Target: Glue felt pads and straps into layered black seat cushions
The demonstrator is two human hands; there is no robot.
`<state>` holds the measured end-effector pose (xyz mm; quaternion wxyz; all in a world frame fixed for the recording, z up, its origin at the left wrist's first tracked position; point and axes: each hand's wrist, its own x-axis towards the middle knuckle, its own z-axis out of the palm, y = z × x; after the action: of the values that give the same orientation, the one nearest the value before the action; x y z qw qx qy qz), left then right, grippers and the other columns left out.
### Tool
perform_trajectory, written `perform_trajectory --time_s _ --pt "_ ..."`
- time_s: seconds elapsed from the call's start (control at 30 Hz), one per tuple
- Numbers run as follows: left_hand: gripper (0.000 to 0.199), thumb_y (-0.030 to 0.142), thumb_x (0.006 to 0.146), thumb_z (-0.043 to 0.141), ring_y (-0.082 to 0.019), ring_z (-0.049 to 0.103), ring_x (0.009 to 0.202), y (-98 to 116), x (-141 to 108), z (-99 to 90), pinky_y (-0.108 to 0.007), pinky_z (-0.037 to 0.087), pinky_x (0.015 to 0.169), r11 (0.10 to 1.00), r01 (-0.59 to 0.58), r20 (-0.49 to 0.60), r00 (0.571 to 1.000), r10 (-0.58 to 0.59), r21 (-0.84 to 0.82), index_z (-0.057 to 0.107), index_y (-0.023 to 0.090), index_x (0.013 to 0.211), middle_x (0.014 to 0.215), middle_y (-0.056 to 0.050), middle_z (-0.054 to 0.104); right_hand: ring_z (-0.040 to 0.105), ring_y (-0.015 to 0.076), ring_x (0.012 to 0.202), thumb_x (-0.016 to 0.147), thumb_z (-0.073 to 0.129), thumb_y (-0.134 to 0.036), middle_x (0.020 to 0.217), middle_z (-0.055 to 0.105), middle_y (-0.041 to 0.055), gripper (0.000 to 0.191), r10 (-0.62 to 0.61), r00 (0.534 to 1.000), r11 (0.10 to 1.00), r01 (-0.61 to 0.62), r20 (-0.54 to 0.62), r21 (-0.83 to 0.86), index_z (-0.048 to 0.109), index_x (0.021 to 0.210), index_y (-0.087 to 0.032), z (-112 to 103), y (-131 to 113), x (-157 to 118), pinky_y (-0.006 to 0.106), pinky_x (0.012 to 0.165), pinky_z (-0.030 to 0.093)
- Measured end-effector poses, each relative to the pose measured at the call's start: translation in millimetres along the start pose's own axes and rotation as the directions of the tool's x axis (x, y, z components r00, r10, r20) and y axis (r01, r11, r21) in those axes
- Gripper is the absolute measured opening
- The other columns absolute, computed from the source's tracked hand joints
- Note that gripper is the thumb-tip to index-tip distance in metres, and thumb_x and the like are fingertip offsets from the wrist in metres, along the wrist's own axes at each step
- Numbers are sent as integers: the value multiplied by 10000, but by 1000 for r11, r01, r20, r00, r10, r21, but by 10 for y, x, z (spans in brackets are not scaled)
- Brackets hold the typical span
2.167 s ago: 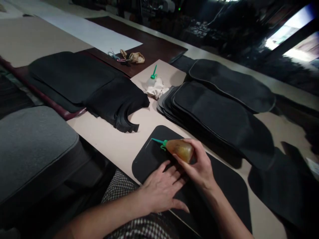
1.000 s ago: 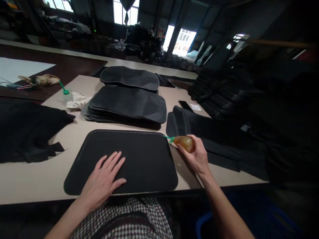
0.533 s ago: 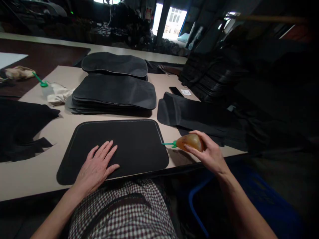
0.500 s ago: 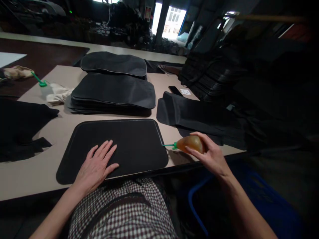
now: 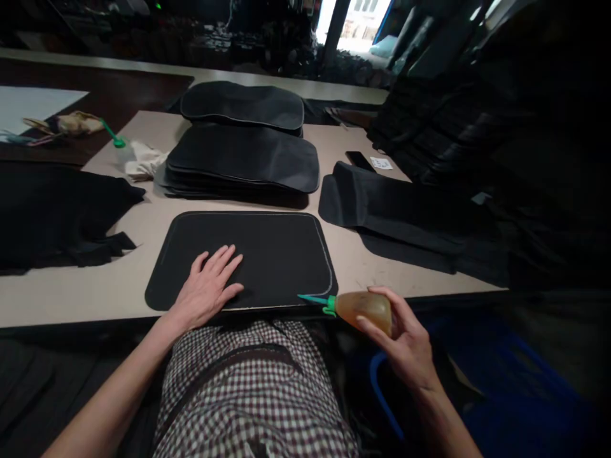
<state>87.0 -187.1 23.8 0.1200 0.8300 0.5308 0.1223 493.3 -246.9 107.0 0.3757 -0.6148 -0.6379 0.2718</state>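
Green tapered nozzle (image 5: 312, 298) of the translucent amber squeeze bottle (image 5: 363, 312) has moved from the right edge round to the near edge of the black round-cornered flat sheet (image 5: 272, 254), on the cream tabletop (image 5: 71, 292). Right hand (image 5: 413, 350): thumb and fingers curled around bottle. Left hand (image 5: 205, 289): fingers spread flat on sheet, grasping nothing. Seems mid-edge lining; continuing calls for steady squeeze, sheet pinned. White paper label (image 5: 381, 163): print illegible.
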Motion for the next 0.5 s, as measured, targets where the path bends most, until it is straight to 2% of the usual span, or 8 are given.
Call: perform_trajectory --time_s 0.07,0.13,0.23,0.3,0.37,0.43,0.5 --pt "679 618 1056 206 -283 191 1586 -11 -19 -70 -580 133 1263 990 47 -14 999 -50 -136 356 239 1600 1711 -107 231 650 257 1166 833 816 -410 1290 623 62 522 -47 998 999 47 47 6 608 1301 -309 229 -44 23 383 1001 573" --pt "711 648 1043 155 -264 186 1588 -28 -49 -145 -560 138 1277 938 97 -59 991 -123 -334 361 252 1596 1713 -96 232 639 269 1173 852 796 -409 1307 603 72 518 -90 990 996 89 109 14 587 1316 -310 466 -106 62 426 1018 561" --pt "713 661 1037 150 -239 253 1570 -65 -102 -233 -509 182 1289 742 141 -151 938 -312 -656 434 260 1554 1687 -78 310 645 279 1130 867 776 -405 1286 593 83 519 -144 968 990 141 207 32 560 1328 -305 821 -242 129 474 1002 560" --pt "704 662 1040 173 -234 315 1546 -109 -138 -269 -487 198 1293 581 120 -210 858 -468 -805 506 249 1504 1637 -79 408 640 283 1115 871 771 -402 1249 592 87 510 -186 950 983 177 250 58 555 1320 -296 1058 -361 174 473 973 570" --pt "719 688 1029 209 -244 381 1514 -180 -181 -300 -477 224 1289 459 51 -269 751 -603 -887 569 229 1449 1571 -96 501 636 280 1103 876 767 -394 1223 589 91 501 -227 931 974 208 286 95 552 1317 -290 1292 -498 219 455 941 582" --pt "732 714 1014 245 -258 446 1473 -271 -249 -351 -470 269 1273 395 -41 -327 641 -694 -918 615 207 1391 1511 -120 564 635 271 1086 881 766 -384 1209 590 89 500 -275 907 961 248 320 125 547 1320 -288 1523 -646 266 440 928 583" --pt "727 713 1016 250 -258 494 1437 -365 -353 -432 -466 297 1259 384 -112 -379 547 -746 -917 638 194 1345 1471 -134 599 631 263 1083 883 768 -374 1198 597 81 491 -330 878 944 297 348 145 546 1313 -288 1749 -795 315 433 937 576"
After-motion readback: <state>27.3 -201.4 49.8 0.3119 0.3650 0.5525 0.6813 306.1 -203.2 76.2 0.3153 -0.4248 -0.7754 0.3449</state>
